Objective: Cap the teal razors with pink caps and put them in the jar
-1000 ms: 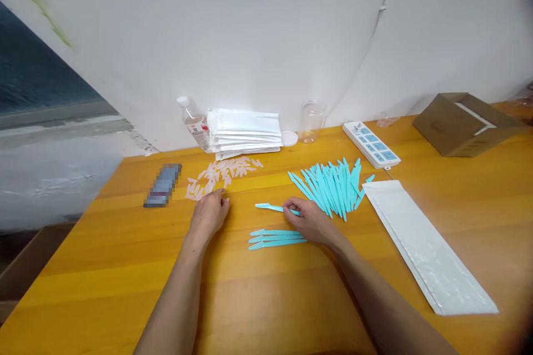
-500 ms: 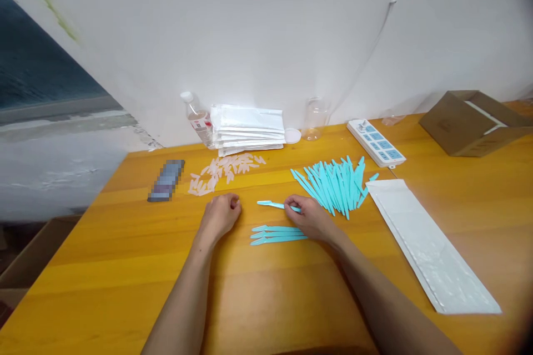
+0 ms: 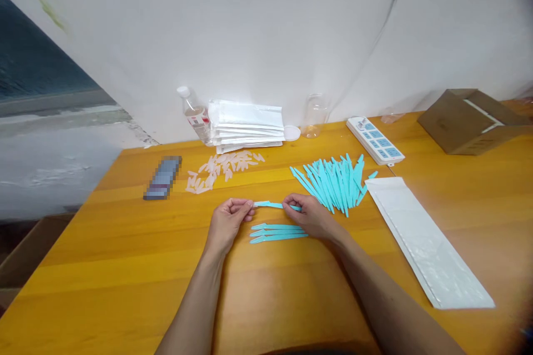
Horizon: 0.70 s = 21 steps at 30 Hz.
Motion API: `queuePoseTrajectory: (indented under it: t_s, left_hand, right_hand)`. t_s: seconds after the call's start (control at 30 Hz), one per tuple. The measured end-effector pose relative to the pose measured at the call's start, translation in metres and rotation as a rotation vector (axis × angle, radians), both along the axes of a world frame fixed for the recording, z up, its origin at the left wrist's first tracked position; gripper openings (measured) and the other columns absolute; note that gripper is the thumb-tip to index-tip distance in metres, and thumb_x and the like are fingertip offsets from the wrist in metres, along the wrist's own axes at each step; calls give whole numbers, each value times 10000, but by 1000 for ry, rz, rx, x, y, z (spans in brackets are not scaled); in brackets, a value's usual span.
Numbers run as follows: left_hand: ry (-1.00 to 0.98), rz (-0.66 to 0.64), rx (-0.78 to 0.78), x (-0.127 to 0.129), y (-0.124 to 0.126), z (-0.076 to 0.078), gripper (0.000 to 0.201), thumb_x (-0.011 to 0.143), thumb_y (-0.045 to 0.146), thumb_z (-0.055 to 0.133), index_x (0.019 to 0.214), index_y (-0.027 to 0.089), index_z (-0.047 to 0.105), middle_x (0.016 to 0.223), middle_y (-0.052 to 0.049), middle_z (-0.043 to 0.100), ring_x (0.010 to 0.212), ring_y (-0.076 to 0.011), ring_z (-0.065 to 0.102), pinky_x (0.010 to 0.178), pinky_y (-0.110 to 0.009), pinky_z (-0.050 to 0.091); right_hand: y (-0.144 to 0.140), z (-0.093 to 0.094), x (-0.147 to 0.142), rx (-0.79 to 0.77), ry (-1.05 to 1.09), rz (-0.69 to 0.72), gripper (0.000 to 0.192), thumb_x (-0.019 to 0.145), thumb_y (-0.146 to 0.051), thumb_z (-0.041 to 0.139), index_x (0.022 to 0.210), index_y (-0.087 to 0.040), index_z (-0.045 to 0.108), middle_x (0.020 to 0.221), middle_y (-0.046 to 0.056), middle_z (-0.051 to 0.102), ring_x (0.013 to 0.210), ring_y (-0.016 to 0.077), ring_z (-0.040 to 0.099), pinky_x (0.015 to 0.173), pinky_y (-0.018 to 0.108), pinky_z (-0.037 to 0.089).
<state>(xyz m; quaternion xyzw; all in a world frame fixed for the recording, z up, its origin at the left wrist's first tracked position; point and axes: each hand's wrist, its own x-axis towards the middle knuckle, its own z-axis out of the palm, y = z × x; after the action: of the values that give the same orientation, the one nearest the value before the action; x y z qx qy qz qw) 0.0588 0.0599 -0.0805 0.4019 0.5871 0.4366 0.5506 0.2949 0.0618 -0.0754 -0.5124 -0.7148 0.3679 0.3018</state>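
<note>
My right hand [image 3: 306,213] pinches the handle of a turquoise eyebrow razor [image 3: 275,205], held level with its blade end to the left. At that blade end, the fingertips of my left hand [image 3: 230,222] are closed on a small clear cap [image 3: 259,203]; how far it covers the blade I cannot make out. Below my hands, three turquoise razors [image 3: 278,233] lie side by side, blade ends left. A heap of loose turquoise razors [image 3: 339,183] spreads beyond my right hand. Many translucent caps [image 3: 227,165] are scattered beyond my left hand.
A phone [image 3: 164,177] lies at the left. Along the wall stand a bottle [image 3: 195,116], a stack of white pouches [image 3: 247,125], a clear jar [image 3: 315,116], a power strip [image 3: 375,140] and a cardboard box [image 3: 462,122]. A long white pouch [image 3: 428,244] lies at the right.
My left hand has moved right and up to the razor's blade end, with its fingertips now closed there. My right hand still holds the razor in nearly the same place.
</note>
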Motion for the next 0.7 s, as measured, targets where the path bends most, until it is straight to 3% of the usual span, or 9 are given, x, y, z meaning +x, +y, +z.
queuePoseTrajectory:
  t_s: [0.17, 0.33, 0.57, 0.63, 0.7]
  left_hand:
    - [168, -208, 47, 3, -5, 2, 369, 771, 506, 758, 879, 154, 728, 795, -73, 762, 677, -168, 681, 651, -281, 527]
    - [606, -443, 386, -4, -7, 7, 190, 882, 379, 651, 859, 250, 788, 910, -48, 767, 859, -211, 682, 799, -323, 507]
    - [727, -638, 446, -13, -12, 15, 154, 882, 321, 644, 823, 263, 775, 867, -34, 737, 868, -200, 653, 821, -313, 480]
    - [699, -666, 431, -15, -13, 18, 158, 884, 336, 645, 829, 264, 775, 870, -33, 736, 870, -199, 655, 808, -304, 485]
    - [641, -640, 408, -17, -13, 19, 182, 894, 373, 637, 899, 259, 778, 919, -43, 739, 875, -196, 663, 801, -297, 496]
  right_hand:
    - [-3, 4, -2, 61, -51, 87, 203, 953, -259, 529, 893, -183, 708, 842, 21, 724, 725, 139, 616, 682, 241, 440]
    - [-5, -1, -6, 240, -238, 131, 178, 923, -212, 598, 846, -179, 756, 855, 75, 709, 855, 183, 630, 820, 298, 451]
    - [-11, 4, -6, 132, -243, 233, 231, 915, -216, 576, 812, -224, 782, 762, 32, 729, 685, 145, 620, 657, 249, 408]
    - [-11, 7, -3, 93, -260, 176, 222, 912, -262, 584, 812, -224, 779, 764, 24, 741, 657, 143, 625, 633, 247, 407]
    - [-8, 8, 2, 114, -339, -24, 229, 922, -299, 575, 871, -207, 778, 828, 45, 757, 711, 164, 656, 664, 259, 428]
